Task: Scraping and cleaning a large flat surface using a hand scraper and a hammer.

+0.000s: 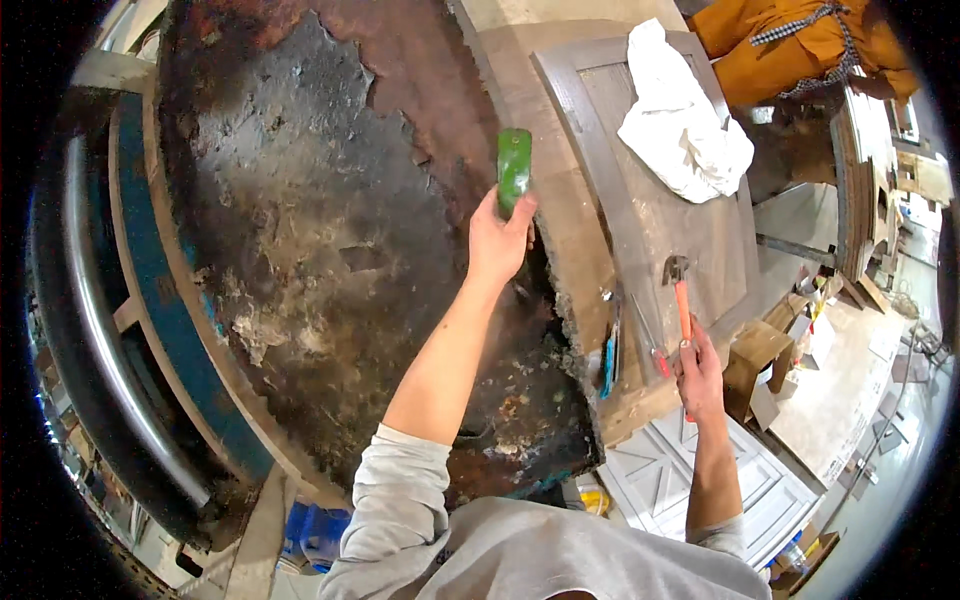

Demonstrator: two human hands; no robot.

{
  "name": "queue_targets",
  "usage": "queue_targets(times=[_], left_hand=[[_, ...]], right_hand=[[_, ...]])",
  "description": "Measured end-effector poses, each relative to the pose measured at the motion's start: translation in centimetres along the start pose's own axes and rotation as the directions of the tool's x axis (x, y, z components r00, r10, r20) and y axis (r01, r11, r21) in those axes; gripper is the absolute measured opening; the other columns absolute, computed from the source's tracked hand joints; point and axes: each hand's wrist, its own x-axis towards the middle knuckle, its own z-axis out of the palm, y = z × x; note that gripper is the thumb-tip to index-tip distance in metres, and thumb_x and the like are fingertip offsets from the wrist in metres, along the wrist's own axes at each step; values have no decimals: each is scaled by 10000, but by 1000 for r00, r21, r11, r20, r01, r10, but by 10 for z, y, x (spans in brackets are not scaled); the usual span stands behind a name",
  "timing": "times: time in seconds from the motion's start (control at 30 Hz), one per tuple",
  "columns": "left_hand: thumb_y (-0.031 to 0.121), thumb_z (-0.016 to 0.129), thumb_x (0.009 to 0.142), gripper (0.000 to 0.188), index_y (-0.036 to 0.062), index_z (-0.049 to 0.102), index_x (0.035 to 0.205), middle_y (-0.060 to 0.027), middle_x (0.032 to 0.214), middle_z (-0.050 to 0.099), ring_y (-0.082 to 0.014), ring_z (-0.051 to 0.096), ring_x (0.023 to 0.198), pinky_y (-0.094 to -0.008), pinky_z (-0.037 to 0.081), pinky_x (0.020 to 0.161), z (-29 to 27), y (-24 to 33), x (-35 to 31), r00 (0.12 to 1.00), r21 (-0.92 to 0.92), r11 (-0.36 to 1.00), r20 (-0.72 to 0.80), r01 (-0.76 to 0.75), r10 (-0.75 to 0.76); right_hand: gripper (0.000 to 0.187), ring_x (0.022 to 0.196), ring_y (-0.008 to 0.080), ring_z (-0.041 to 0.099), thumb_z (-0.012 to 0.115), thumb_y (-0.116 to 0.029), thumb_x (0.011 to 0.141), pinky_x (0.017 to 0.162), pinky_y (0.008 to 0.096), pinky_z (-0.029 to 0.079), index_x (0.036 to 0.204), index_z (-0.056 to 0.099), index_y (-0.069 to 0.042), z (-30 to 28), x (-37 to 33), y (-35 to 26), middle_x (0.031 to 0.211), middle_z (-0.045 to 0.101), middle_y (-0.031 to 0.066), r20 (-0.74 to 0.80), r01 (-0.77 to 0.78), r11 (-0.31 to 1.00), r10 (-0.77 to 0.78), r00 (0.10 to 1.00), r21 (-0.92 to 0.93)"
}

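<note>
My left hand (497, 240) is closed round the lower end of a glossy green flat piece (515, 165) with a small hole near its top; its exact kind I cannot tell. It is held over the right edge of a dark, crusted, peeling work surface (290, 220). Farther right, my right hand (700, 375) grips the orange handle of a hammer (683, 300), whose dark metal head points away from me over a grey-brown door panel (670, 240). Just left of that hand lies a thin tool with a red handle (660, 360), and beside it a light-blue-handled tool (609, 365).
A crumpled white cloth (680, 120) lies on the panel's far part. Orange-brown fabric with a checked band (800, 45) is at the far right. A shiny metal roller (110, 330) runs along the left, and a white panelled door (665, 470) stands near my right side.
</note>
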Motion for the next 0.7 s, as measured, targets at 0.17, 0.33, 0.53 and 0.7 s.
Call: queue_targets(times=[0.17,0.33,0.53,0.7], left_hand=[[243,723,848,343,-18,583,1021,-114,708,624,-218,588,647,-357,485,666,7,-1,-6,987,237,960,-24,-148,158],[248,702,855,340,-21,573,1018,-171,764,640,-285,612,695,-386,490,690,3,3,-9,979,319,937,-92,-142,180],[266,685,866,340,-23,552,984,-200,801,644,-316,625,730,-393,491,702,8,0,-7,963,349,913,-89,-209,254],[299,679,869,388,-34,557,1028,-234,832,652,-341,652,775,-395,497,711,1,-8,-5,974,344,925,-96,-162,206]], right_hand=[[580,531,54,356,447,-144,971,474,201,297,1517,262,-79,4,11,-89,651,408,-40,43,105,993,-103,994,-47],[510,627,111,464,456,-244,985,622,272,429,1481,376,-153,31,26,-234,676,480,13,166,406,878,-374,912,-253],[447,999,415,617,416,-271,991,883,471,461,1420,439,-148,67,67,-264,1044,636,269,499,662,446,-437,749,-602],[455,895,340,656,407,-279,1003,826,434,486,1442,417,-158,56,86,-269,927,667,201,562,828,299,-621,546,-474]])
